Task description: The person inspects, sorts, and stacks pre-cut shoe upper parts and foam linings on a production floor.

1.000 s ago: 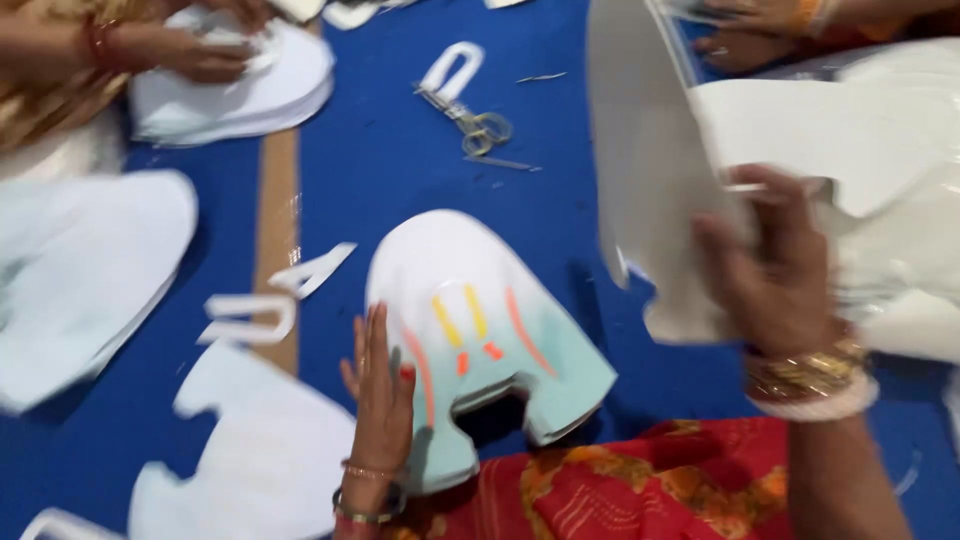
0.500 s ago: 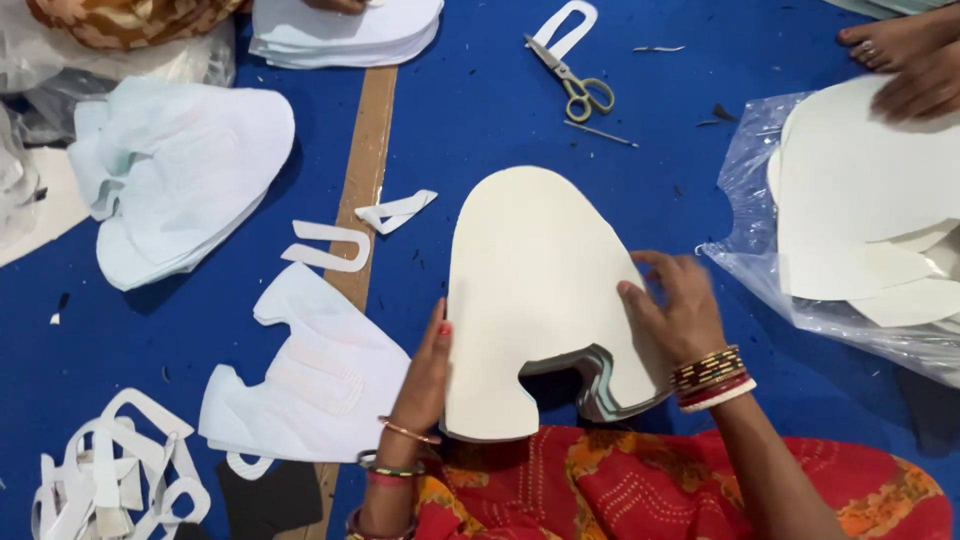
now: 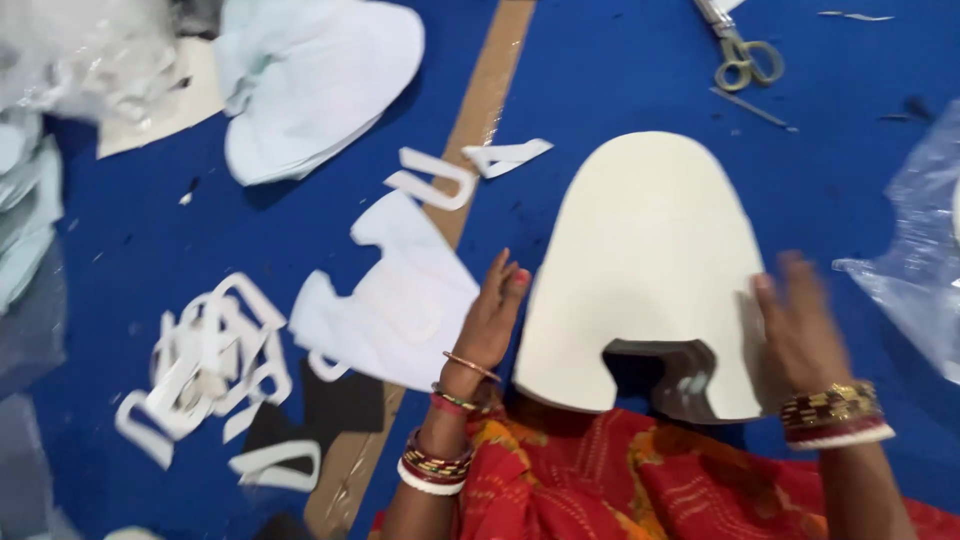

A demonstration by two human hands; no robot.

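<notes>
Cream card, a stack of dome-shaped cut-outs (image 3: pixel 645 260) with a notch in the near edge, lies flat on the blue work surface (image 3: pixel 860 170) right in front of the person's red-clad lap. Darker layers show under the top sheet at the notch. The left hand (image 3: pixel 490 320) presses its open, flat fingers against the stack's left edge; the right hand (image 3: pixel 800 330), blurred, rests with fingers spread on the right edge, so neither hand is closed around anything. Bangles sit on both wrists.

Just left of the left hand lies a pale blue-white cut piece (image 3: pixel 395 295), and beyond it a heap of white offcut strips (image 3: pixel 205 365). A brown strip (image 3: pixel 480 130) runs up the surface, with two small white scraps (image 3: pixel 470 170) across it. Farther off, scissors (image 3: pixel 740 50) lie at the top, a larger pale stack (image 3: pixel 315 80) sits at upper left, and clear plastic wrap (image 3: pixel 915 260) lies at the right.
</notes>
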